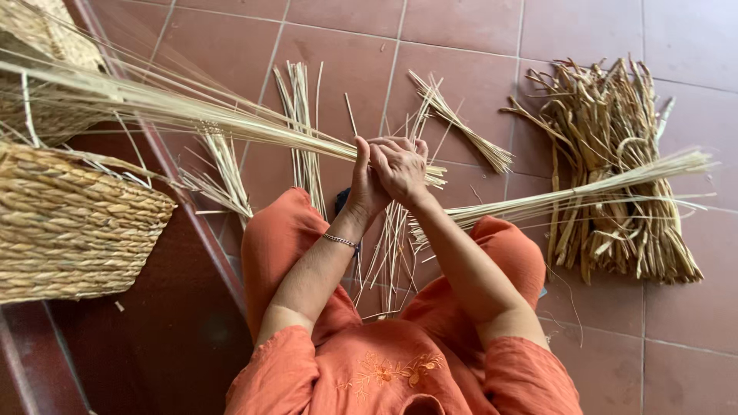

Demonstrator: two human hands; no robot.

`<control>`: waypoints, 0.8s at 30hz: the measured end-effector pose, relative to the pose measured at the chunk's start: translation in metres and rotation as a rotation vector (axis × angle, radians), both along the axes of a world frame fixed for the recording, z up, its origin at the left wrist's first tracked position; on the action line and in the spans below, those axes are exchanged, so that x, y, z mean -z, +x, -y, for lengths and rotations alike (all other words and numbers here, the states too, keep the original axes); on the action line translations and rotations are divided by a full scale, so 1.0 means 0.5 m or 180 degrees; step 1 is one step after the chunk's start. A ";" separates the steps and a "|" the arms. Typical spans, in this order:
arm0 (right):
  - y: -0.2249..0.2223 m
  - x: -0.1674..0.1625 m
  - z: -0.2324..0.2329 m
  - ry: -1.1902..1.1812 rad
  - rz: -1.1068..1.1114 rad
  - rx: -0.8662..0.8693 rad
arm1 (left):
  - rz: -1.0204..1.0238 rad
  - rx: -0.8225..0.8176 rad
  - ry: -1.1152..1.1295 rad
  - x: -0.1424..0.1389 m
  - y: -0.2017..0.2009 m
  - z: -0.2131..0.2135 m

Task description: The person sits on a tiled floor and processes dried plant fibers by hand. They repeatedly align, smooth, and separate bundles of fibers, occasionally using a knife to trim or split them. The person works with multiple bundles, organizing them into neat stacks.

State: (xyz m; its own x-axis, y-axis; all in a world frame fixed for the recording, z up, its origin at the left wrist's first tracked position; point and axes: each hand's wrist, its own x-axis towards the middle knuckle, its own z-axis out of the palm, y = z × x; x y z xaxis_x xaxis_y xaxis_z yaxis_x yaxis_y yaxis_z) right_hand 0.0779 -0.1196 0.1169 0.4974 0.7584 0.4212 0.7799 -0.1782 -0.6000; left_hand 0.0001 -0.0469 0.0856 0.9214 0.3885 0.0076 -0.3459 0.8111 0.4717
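We close our left hand (363, 184) and right hand (400, 170) together around a long sheaf of pale, thin straw stalks (192, 107), gripping it near one end so the rest fans out to our left, above the reddish tiled floor (477, 46). More loose pale stalks (392, 246) lie between our knees, within reach. A woven tan basket (69, 223) sits at our left, and a heap of thicker brown dried reeds (615, 169) lies well apart on the right.

Long pale straw bundle (192, 115), slanting leftward, clasped between both hands (388, 173).
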 end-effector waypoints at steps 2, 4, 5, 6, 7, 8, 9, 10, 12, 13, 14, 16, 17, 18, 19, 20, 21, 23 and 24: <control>0.007 -0.010 0.007 0.0041 -0.0058 -0.0364 | 0.0261 0.0039 0.0107 0.000 -0.006 -0.010; 0.014 -0.010 0.012 -0.0047 -0.0035 -0.0501 | 0.0002 -0.0029 0.0045 0.006 -0.007 -0.015; 0.015 -0.006 0.013 -0.0083 -0.0013 -0.0569 | -0.0116 -0.0061 0.0021 0.010 -0.006 -0.017; 0.015 0.002 0.013 -0.0024 0.0050 -0.0504 | -0.0143 -0.0094 -0.0001 0.016 -0.003 -0.017; 0.013 0.014 0.011 0.0031 0.0104 -0.0446 | -0.0177 -0.0136 -0.0028 0.024 0.002 -0.016; 0.009 0.029 0.010 0.0078 0.0151 -0.0391 | -0.0219 -0.0179 -0.0064 0.032 0.003 -0.015; 0.005 0.046 0.008 0.0097 0.0330 -0.0289 | -0.0190 -0.0136 -0.0010 0.042 0.005 -0.014; 0.002 0.065 0.005 0.0124 0.0519 -0.0188 | -0.0152 -0.0093 0.0053 0.050 0.006 -0.014; 0.004 0.102 -0.005 -0.0048 0.0689 -0.0029 | -0.0165 0.0066 0.0091 0.065 0.011 -0.015; 0.009 0.118 -0.009 -0.0263 0.0654 0.0024 | -0.0231 0.0180 0.0049 0.072 0.012 -0.014; 0.016 0.133 -0.012 -0.0480 0.0619 0.0075 | -0.0299 0.0294 0.0004 0.078 0.017 -0.013; 0.033 0.154 -0.014 -0.0295 0.0675 0.0190 | -0.0874 0.0216 0.0456 0.087 0.028 -0.013; 0.042 0.161 -0.013 -0.0198 0.0714 0.0251 | -0.1152 0.0173 0.0688 0.090 0.037 -0.015; 0.050 0.165 -0.009 -0.0065 0.0736 0.0283 | -0.1302 0.0273 0.1139 0.093 0.036 -0.024; 0.057 0.167 -0.005 0.0067 0.0753 0.0317 | -0.1453 0.0380 0.1591 0.095 0.035 -0.036; 0.060 0.169 0.000 0.0192 0.0767 0.0356 | -0.1602 0.0497 0.2036 0.096 0.033 -0.048; 0.061 0.170 0.005 0.0196 0.0476 0.0283 | -0.1684 0.0411 0.1863 0.096 0.029 -0.068; 0.059 0.172 0.015 0.0200 -0.0098 0.0146 | -0.1839 0.0244 0.1521 0.088 0.020 -0.114; 0.056 0.174 0.018 0.0090 -0.0776 0.0099 | -0.1671 -0.0051 0.1349 0.082 0.021 -0.136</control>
State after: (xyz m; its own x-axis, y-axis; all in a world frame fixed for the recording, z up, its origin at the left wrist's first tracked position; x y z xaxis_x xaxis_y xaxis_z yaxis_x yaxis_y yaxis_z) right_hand 0.1060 -0.1286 0.0301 0.6099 0.7307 0.3069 0.6059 -0.1803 -0.7749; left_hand 0.0104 0.0210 0.0447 0.8386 0.4644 -0.2848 0.0056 0.5155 0.8569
